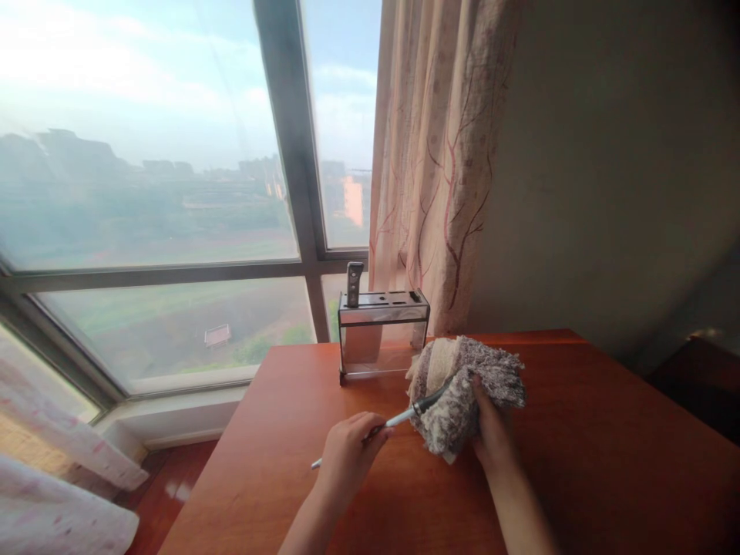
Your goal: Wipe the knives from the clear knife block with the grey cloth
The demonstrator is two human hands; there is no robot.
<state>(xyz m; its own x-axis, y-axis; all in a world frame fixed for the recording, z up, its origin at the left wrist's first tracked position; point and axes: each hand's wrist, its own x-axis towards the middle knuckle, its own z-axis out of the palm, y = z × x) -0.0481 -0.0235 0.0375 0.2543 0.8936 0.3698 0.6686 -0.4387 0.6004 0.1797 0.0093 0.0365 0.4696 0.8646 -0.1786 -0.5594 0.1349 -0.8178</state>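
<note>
The right hand [491, 432] fingers hold a fluffy grey and cream cloth [462, 389] bunched around a thin silver tool [398, 418]. The left hand [350, 455] fingers grip its near end.

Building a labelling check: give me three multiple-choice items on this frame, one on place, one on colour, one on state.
1. Where does the clear knife block stand?
A. at the table's far edge by the curtain
B. on the floor
C. on the windowsill

2. What colour is the table?
A. white
B. reddish brown
C. black

3. What is the left hand doing?
A. resting flat and empty
B. holding a thin utensil whose tip goes into the cloth
C. pulling the curtain

Answers:
A, the block sits on the tabletop beside the curtain.
B, the wood shows reddish brown.
B, the utensil runs into the fuzzy cloth gripped by the right hand.
</note>
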